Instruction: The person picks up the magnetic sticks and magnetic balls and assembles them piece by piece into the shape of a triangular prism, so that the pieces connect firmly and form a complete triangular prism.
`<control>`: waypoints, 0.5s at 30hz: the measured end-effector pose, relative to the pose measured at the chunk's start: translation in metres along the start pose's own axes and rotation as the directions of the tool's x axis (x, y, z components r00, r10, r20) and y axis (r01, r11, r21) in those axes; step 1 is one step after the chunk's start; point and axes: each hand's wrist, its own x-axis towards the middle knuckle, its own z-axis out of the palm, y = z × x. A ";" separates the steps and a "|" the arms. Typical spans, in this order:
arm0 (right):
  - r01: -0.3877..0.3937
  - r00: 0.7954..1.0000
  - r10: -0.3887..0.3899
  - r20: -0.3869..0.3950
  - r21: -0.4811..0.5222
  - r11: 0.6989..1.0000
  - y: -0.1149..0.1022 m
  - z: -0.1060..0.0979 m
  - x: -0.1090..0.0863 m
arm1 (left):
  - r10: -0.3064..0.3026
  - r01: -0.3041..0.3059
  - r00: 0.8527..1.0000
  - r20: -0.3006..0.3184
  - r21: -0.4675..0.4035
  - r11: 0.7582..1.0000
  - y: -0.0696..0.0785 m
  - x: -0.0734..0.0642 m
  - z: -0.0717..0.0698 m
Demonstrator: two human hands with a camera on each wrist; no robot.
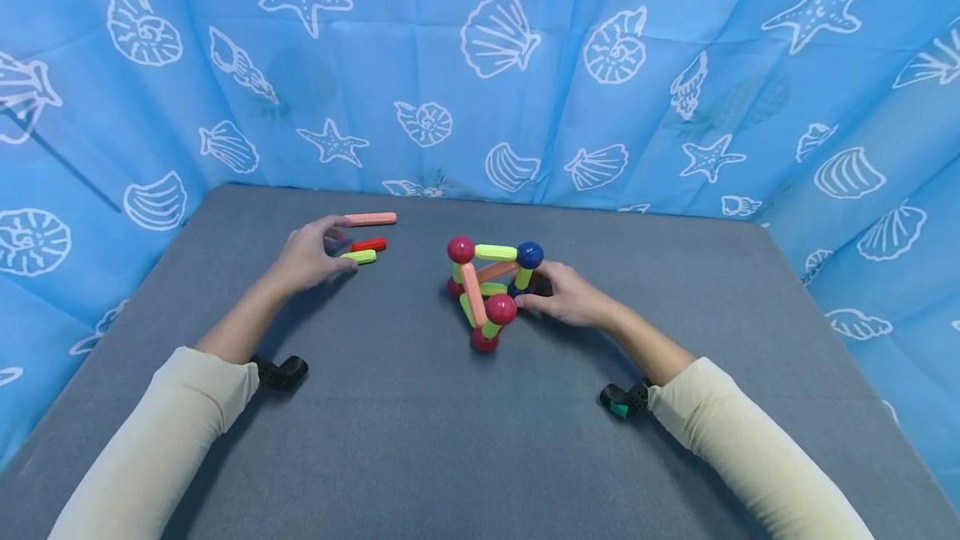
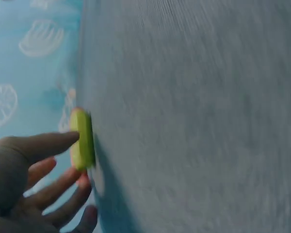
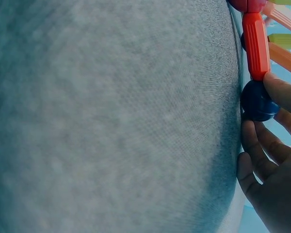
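A frame of magnetic building sticks and balls point(image 1: 473, 294) stands on the table, with crimson and blue balls at its corners. My right hand point(image 1: 567, 294) is at its right side, its thumb and fingers around the lower blue ball point(image 3: 258, 101), below a red stick point(image 3: 256, 46) in the right wrist view. My left hand point(image 1: 306, 255) is at the loose sticks on the left. Its thumb touches the yellow-green stick point(image 1: 362, 257), its fingers spread apart. Beyond that lie a red stick point(image 1: 369, 245) and an orange stick point(image 1: 372, 219); the left fingertips are partly hidden.
The grey table point(image 1: 420, 440) meets a blue curtain point(image 1: 420, 65) with shell and starfish prints along its back and sides. Black wrist straps point(image 1: 281, 372) sit on both wrists.
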 end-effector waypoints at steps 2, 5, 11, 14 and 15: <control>0.000 1.000 0.000 0.001 0.002 1.000 0.000 0.000 0.000 | -0.001 0.001 1.000 0.031 -0.004 1.000 -0.007 0.001 -0.002; -0.002 1.000 0.002 0.004 0.006 1.000 -0.001 0.000 -0.001 | 0.030 -0.030 0.997 0.065 0.001 1.000 -0.014 0.000 -0.003; -0.008 1.000 0.008 0.004 0.005 1.000 -0.002 0.000 -0.001 | 0.093 -0.092 0.994 0.052 -0.015 0.996 -0.010 -0.003 -0.002; -0.011 1.000 0.011 0.004 0.006 1.000 -0.002 0.000 -0.001 | 0.128 -0.126 0.992 0.021 -0.104 0.987 -0.004 -0.006 -0.002; -0.012 1.000 0.012 0.005 0.006 1.000 -0.002 0.001 -0.001 | 0.136 -0.134 0.991 0.009 -0.143 0.981 0.000 -0.008 -0.001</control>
